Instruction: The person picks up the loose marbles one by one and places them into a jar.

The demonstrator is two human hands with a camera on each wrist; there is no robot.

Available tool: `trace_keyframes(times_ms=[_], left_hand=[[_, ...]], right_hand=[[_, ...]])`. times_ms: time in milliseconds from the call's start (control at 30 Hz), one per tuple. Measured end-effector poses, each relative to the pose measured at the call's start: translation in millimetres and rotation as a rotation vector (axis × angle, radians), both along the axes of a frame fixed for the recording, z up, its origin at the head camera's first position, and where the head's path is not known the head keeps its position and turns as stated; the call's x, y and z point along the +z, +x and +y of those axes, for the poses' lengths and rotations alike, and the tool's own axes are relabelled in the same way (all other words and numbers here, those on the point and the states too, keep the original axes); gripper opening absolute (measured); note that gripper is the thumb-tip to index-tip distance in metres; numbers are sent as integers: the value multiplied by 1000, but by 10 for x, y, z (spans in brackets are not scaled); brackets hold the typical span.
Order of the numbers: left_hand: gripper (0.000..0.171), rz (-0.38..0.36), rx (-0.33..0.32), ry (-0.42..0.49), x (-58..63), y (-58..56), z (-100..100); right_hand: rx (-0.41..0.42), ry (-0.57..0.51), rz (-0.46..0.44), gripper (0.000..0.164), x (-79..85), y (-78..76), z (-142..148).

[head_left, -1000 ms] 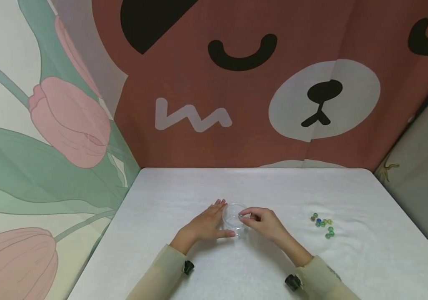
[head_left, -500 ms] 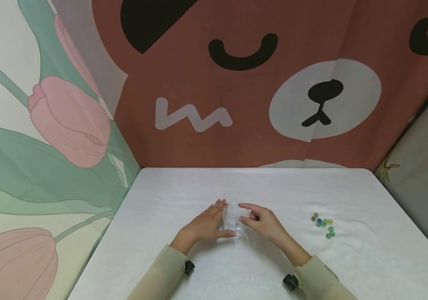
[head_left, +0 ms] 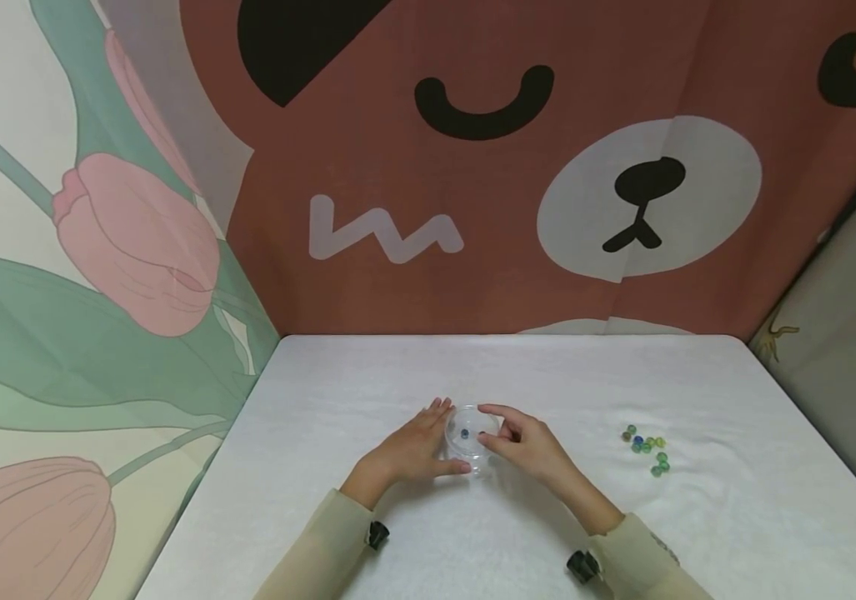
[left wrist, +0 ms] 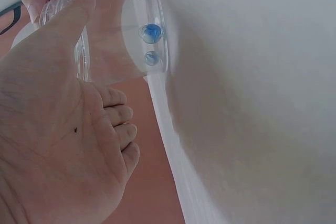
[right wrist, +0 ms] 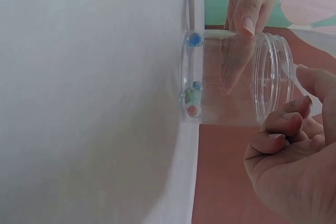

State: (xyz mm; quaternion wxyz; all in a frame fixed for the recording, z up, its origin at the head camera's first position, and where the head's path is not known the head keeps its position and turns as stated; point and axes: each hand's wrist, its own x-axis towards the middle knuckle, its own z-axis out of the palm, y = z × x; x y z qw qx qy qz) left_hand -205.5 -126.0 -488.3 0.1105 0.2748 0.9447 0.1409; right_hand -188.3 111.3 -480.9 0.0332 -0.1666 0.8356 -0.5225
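Observation:
A clear plastic jar (head_left: 465, 407) with a threaded neck stands upright and uncovered on the white table. Beside its left wall is my left hand (head_left: 416, 446), fingers straight along the far side and thumb along the near side. Over the right rim is my right hand (head_left: 525, 446); its thumb and forefinger are spread apart with nothing between them, while the other fingers curl inward. Several glass marbles lie on the jar's bottom, among them a blue marble (right wrist: 195, 39) and a reddish marble (right wrist: 192, 111). A larger blue-swirled marble (left wrist: 151, 33) shows through the wall in the left wrist view.
To the right of the jar, several green, yellow and blue marbles (head_left: 646, 447) lie loose on the white tablecloth (head_left: 548, 375). A brown bear-printed curtain (head_left: 503, 292) hangs behind the table, and a tulip-printed one (head_left: 150, 250) hangs at the left.
A marble pinched in my right hand has been let go and fallen into the jar. The right thumb and forefinger have parted; my left hand has stayed in place.

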Motion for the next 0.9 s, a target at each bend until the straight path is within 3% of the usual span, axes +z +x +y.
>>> trace_keyframes(times_ms=[900], left_hand=[[108, 9, -11, -20, -8, -13, -14]], right_hand=[[-99, 62, -30, 46, 8, 83, 659]])
